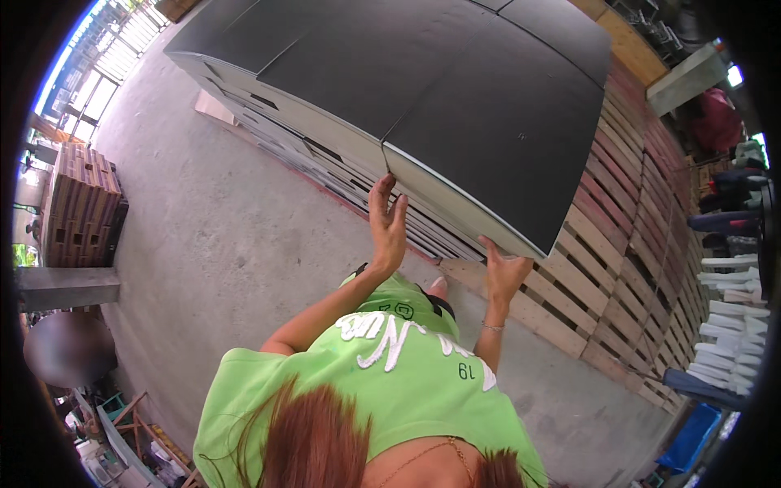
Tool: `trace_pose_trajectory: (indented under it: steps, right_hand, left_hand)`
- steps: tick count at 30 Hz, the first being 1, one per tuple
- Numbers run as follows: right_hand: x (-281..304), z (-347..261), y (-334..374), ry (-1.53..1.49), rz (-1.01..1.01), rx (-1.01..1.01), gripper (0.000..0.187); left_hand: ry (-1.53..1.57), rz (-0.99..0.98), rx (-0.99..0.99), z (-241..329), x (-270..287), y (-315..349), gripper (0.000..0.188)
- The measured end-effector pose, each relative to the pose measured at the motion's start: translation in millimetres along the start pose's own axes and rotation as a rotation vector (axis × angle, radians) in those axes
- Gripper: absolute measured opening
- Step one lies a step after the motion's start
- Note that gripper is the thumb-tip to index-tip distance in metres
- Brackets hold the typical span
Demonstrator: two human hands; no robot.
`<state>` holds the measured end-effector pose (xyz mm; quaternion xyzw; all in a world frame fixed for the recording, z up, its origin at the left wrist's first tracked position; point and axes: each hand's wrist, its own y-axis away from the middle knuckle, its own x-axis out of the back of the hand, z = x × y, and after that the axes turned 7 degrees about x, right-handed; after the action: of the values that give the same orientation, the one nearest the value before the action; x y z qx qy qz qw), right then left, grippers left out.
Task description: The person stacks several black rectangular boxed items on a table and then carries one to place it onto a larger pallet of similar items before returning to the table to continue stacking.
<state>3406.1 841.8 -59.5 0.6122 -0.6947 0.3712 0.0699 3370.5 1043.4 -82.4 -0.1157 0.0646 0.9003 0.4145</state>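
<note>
In front of me stands a wide stack of dark-topped flat boards (496,134) with pale edges. My left hand (389,228) is raised against its near side, fingers stretched, with the fingertips at the seam between two top boards. Farther right, my right hand (506,275) touches the pale edge by the near right corner. Its thumb is spread up along the side, and the other fingers are partly hidden near the corner. Neither hand is visibly wrapped round a board.
Wooden pallets (602,301) lie to the right of the stack, with slats and gaps. White and dark items (728,325) line the far right. A bundle of brown boards (81,207) stands at the left, near a grey beam (69,286). Underfoot is a concrete floor (203,244).
</note>
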Motion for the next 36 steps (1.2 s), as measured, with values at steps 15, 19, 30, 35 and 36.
trace_pose_trajectory:
  steps: [15, 19, 30, 35, 36]
  right_hand:
    - [4.4, 11.6, 2.3, -0.291, 0.084, -0.111, 0.055]
    - [8.2, 14.5, 4.7, -0.306, 0.121, -0.114, 0.063]
    - [9.4, -4.6, 2.0, -0.334, 0.148, -0.211, 0.074]
    - [17.6, -8.9, 1.5, -0.355, 0.156, -0.248, 0.08]
    - [19.1, -6.0, 2.1, -0.367, 0.154, -0.257, 0.082]
  left_hand:
    - [-0.013, -0.086, 0.111, 17.1, 15.5, 1.3, 0.05]
    - [-0.079, -0.188, 0.169, 29.9, 22.6, 0.1, 0.054]
    - [-0.142, -0.21, 0.203, 30.3, 22.5, -2.3, 0.055]
    - [-0.17, -0.283, 0.222, 34.3, 33.2, -8.7, 0.054]
    - [-0.184, -0.294, 0.229, 34.9, 36.8, -9.0, 0.053]
